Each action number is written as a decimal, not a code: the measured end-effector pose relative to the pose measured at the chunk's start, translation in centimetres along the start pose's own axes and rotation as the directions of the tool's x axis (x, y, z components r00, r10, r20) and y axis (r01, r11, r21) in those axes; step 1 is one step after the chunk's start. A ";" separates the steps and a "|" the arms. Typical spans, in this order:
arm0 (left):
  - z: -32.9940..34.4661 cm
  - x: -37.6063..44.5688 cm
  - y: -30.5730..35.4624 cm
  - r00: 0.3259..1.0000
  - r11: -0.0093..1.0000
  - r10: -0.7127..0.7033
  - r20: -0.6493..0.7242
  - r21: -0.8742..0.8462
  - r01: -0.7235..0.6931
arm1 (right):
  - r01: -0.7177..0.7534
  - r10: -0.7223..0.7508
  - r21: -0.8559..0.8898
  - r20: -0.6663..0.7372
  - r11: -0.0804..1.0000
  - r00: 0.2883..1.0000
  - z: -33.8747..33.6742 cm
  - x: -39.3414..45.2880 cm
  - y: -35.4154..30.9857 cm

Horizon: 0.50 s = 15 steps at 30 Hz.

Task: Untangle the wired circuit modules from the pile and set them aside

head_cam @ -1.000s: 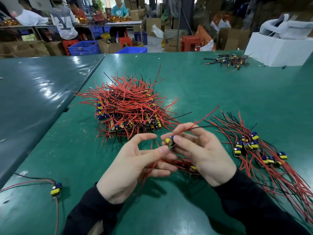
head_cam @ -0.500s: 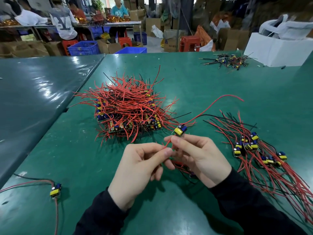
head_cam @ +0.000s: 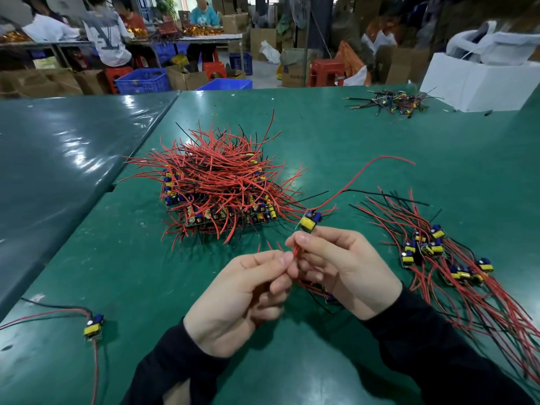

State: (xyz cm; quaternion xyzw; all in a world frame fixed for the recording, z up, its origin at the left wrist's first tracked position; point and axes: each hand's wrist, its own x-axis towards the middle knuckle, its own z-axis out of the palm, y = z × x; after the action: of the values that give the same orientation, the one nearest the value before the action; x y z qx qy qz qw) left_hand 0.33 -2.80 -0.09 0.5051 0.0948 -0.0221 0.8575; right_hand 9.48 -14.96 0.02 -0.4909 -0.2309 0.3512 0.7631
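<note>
The right hand (head_cam: pixel 342 267) pinches a small circuit module with a yellow block and a blue part (head_cam: pixel 310 222) just below the board, holding it upright above the green tabletop (head_cam: pixel 336 135), a little way in from the near edge. The left hand (head_cam: pixel 233 293) meets it from the side, thumb and forefinger closed on the thin red leads (head_cam: pixel 295 252) that drop from the module. A long red wire (head_cam: pixel 365 173) and a black wire (head_cam: pixel 380 194) rise from the module and arc off toward the right edge.

More wires and another small board (head_cam: pixel 329 298) sit under the right palm, mostly hidden, so I cannot tell whether they are caught up with the held leads. If they are, pulling the hands apart would likely drag that board along or strain the solder joints where the thin leads meet the module.

Beyond the hands, toward the middle of the tabletop, lies the big tangled pile of red-wired modules (head_cam: pixel 216 188). The held module's free wires sweep close over its right fringe; a quick move could snag a loop and pull several pieces loose.

Near the right edge lies the set-aside bundle of sorted modules with red leads fanned out (head_cam: pixel 438 252). Dropping the held piece carelessly across it could re-tangle the wires. A lone module (head_cam: pixel 93 327) sits by the near-left corner.
</note>
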 end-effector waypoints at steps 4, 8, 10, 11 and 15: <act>0.1 0.1 -0.5 0.995 0.992 0.095 -0.037 0.082 -0.092 | 0.025 -0.029 -0.060 -0.076 0.998 0.997 -0.1 0.2 -0.3; 0.1 0.2 -1.0 0.986 0.963 0.168 0.006 0.213 -0.166 | 0.059 -0.096 -0.171 -0.215 0.983 0.972 -0.5 0.2 -0.8; -0.1 0.3 -1.1 0.981 0.939 0.195 0.016 0.286 -0.191 | 0.052 -0.107 -0.232 -0.232 0.971 0.967 -0.5 0.0 -0.8; -0.3 0.3 -1.2 0.980 0.933 0.199 0.027 0.303 -0.197 | 0.053 -0.111 -0.244 -0.233 0.968 0.966 -0.4 0.0 -0.7; -0.6 0.3 -1.1 0.985 0.942 0.131 0.116 0.293 -0.160 | 0.082 -0.144 -0.244 -0.250 0.966 0.958 -0.3 -0.1 -0.8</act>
State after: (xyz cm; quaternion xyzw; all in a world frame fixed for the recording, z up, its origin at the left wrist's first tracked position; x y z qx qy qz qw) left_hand 0.37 -2.82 -1.39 0.6341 0.0121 0.0034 0.7732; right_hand 9.91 -15.44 0.60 -0.6048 -0.1938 0.2088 0.7437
